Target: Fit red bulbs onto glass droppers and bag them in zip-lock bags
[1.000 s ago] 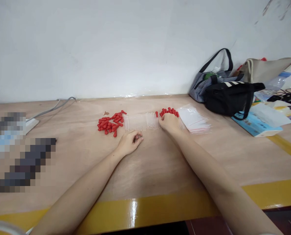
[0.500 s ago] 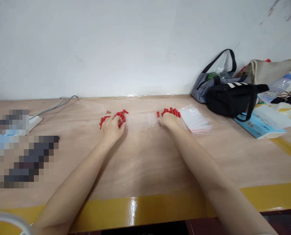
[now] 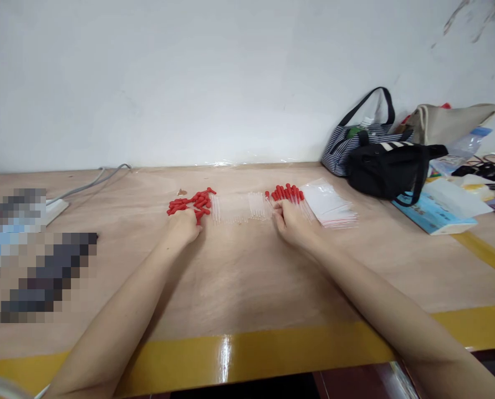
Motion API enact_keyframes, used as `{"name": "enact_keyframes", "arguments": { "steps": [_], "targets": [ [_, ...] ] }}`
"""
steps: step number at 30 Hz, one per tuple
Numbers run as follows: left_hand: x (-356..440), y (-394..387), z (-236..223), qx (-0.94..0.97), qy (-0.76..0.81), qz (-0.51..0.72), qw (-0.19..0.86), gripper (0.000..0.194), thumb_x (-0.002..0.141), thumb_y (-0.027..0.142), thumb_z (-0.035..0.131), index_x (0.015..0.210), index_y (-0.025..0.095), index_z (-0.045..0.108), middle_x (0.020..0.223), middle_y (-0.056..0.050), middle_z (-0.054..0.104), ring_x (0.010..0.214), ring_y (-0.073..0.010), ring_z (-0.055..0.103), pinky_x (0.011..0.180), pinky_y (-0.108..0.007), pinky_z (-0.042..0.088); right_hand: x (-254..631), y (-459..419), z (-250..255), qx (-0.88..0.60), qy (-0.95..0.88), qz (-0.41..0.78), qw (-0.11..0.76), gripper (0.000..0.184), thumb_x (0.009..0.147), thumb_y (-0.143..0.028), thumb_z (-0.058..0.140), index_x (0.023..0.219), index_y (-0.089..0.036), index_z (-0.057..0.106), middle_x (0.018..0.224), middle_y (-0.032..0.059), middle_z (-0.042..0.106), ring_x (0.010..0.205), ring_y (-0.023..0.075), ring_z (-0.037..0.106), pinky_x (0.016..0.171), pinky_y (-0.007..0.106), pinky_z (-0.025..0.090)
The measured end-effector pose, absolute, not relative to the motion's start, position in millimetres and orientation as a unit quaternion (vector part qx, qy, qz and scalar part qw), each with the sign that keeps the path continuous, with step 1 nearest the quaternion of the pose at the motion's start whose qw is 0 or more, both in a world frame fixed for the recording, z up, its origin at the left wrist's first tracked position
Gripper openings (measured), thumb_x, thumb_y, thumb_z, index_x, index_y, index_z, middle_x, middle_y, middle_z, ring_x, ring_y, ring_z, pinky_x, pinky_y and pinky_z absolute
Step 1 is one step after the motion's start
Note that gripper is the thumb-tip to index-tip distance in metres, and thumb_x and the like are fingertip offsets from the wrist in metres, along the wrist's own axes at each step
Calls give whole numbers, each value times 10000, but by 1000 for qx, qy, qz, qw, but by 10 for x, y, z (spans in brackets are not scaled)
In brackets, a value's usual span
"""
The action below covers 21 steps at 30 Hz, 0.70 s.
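My left hand point(image 3: 183, 226) is closed at the near edge of a pile of loose red caps point(image 3: 200, 199); a red cap point(image 3: 198, 216) shows at its fingertips. The other fingers are hidden behind the back of the hand. My right hand point(image 3: 292, 223) is pinched on a thin clear tube with a red cap point(image 3: 267, 195) on its far end. Beyond and right of that hand lie several clear tubes with red caps point(image 3: 287, 193), side by side. Between my hands a row of uncapped clear tubes point(image 3: 234, 208) lies on the wooden table point(image 3: 230, 266).
A stack of clear zip bags point(image 3: 328, 202) lies right of the capped tubes. Farther right are a striped bag point(image 3: 338, 147), a black bag point(image 3: 384, 172) and a blue tissue pack point(image 3: 436, 213). At left are a white power strip point(image 3: 58, 209) and a blurred dark object point(image 3: 51, 277).
My left hand has drawn nearer to me, uncovering more red caps. My right hand has turned and shifted back, and the capped tubes show more fully. The view has shifted slightly.
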State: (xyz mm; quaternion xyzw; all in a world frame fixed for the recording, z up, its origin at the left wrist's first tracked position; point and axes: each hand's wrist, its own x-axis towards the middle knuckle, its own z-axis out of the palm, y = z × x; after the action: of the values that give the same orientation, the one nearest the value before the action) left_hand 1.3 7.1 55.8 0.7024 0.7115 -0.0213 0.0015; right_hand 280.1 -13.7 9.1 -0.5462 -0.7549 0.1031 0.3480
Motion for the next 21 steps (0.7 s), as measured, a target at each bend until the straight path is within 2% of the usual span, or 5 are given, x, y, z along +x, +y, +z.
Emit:
{"name": "enact_keyframes", "arguments": {
  "steps": [3, 5, 8, 11, 21],
  "targets": [
    [53, 21, 564, 734, 678, 13, 44, 183, 654, 247, 596, 818, 167, 617, 765, -79, 632, 752, -243, 593, 622, -307, 428, 2797, -214, -41, -492, -777, 87, 384, 318, 861, -212, 347, 1159, -171, 450, 977, 110, 602, 862, 216, 580, 747, 364, 455],
    [155, -41, 520, 782, 611, 76, 94, 214, 688, 268, 582, 881, 184, 622, 769, -54, 627, 723, -207, 589, 631, -295, 433, 2771, -272, -94, -454, -795, 77, 396, 286, 872, -215, 348, 1114, -194, 497, 994, 97, 603, 912, 206, 573, 787, 356, 455],
    [407, -146, 326, 827, 486, 223, 173, 184, 775, 294, 516, 841, 171, 636, 852, -58, 594, 718, -151, 577, 644, -261, 450, 2725, -360, -100, -427, -805, 75, 404, 238, 880, -223, 351, 1012, -193, 547, 930, 82, 604, 878, 183, 574, 774, 327, 460],
    [639, -224, 67, 792, 446, 340, 242, 220, 795, 332, 520, 869, 154, 625, 865, -55, 568, 679, -117, 559, 589, -227, 452, 2697, -408, -75, -432, -807, 79, 396, 216, 882, -241, 369, 955, -188, 564, 863, 67, 609, 824, 170, 576, 739, 305, 456],
    [686, -225, -65, 789, 414, 355, 284, 195, 802, 334, 543, 863, 164, 618, 779, -20, 585, 677, -109, 535, 590, -217, 429, 2691, -415, -72, -445, -813, 86, 366, 233, 889, -255, 396, 978, -208, 605, 897, 37, 649, 809, 151, 584, 725, 288, 409]
  ]
}}
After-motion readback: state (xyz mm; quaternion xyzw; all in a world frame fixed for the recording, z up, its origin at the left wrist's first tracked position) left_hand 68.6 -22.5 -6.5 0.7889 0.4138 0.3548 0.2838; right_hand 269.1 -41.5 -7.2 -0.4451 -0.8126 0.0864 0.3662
